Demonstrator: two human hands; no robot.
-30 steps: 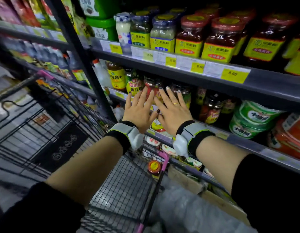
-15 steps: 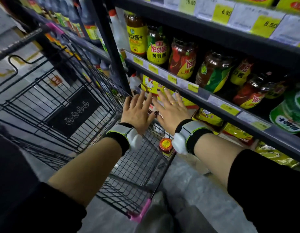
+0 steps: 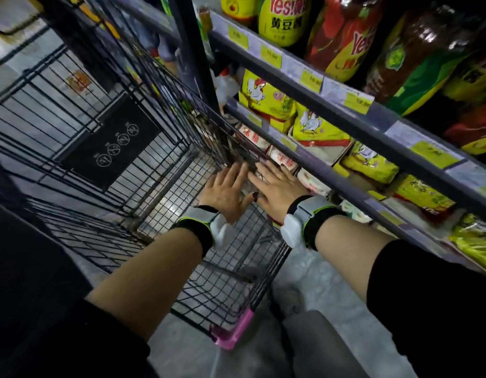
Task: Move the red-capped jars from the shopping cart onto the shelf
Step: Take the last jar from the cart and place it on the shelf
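My left hand (image 3: 227,188) and my right hand (image 3: 278,190) are stretched flat, side by side, fingers straight, low inside the black wire shopping cart (image 3: 143,170) near its right wall. Neither hand holds anything. No red-capped jar shows in the cart; whatever lies under my palms is hidden. The grey shelf (image 3: 318,105) runs along the right, with large sauce jars (image 3: 342,36) standing on its upper level.
Yellow chicken-print bags (image 3: 266,96) and white packets (image 3: 284,159) fill the lower shelves beside the cart. A dark upright post (image 3: 195,50) stands at the shelf's left end. The cart has a pink corner bumper (image 3: 232,332) near me. Grey floor lies below.
My view tilted downward and both hands dropped from the shelf front into the cart. The red-capped jar seen in the cart earlier is now out of sight behind my hands.
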